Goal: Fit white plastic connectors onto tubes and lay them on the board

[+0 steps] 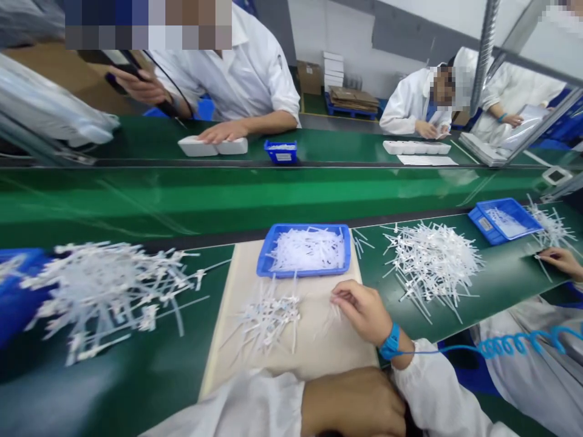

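Note:
My right hand (367, 312), with a blue coiled-cord wristband (390, 343), is above the right side of a beige mat (319, 352). Its fingertips are pinched together around thin translucent strips (333, 315), which are blurred. My left hand (371, 397) lies low in the view, bent in front of my right forearm; its fingers are hidden. On the mat, a small heap of white strips with connector-like ends (271, 318) sits left of my right hand. Behind it stands a blue tray (259, 267) full of loose translucent strips (310, 249).
Larger strip heaps lie on the left (109, 285) and right (432, 261) of the green bench. Another blue tray (531, 224) is near a neighbour's hand (562, 261). Across the green divider (182, 197), people in white coats handle white boxes (200, 145) beside a blue bin (282, 155).

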A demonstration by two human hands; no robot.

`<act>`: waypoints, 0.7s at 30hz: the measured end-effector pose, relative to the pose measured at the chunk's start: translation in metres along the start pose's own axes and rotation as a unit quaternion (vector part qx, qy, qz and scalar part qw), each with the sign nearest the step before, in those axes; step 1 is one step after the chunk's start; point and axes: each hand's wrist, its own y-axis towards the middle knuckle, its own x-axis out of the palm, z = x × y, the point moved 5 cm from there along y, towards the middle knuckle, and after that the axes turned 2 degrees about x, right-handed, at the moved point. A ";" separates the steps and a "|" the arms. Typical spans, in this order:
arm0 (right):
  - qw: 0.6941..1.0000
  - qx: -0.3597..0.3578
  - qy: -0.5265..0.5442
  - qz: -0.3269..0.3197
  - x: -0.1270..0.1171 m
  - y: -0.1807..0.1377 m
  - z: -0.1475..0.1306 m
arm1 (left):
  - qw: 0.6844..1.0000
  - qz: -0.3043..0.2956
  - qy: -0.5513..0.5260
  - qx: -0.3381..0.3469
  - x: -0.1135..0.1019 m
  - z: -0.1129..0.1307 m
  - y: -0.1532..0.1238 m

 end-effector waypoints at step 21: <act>0.870 0.035 -0.482 -0.102 -0.160 0.070 0.059 | 0.993 -0.085 0.060 0.063 0.041 -0.007 0.005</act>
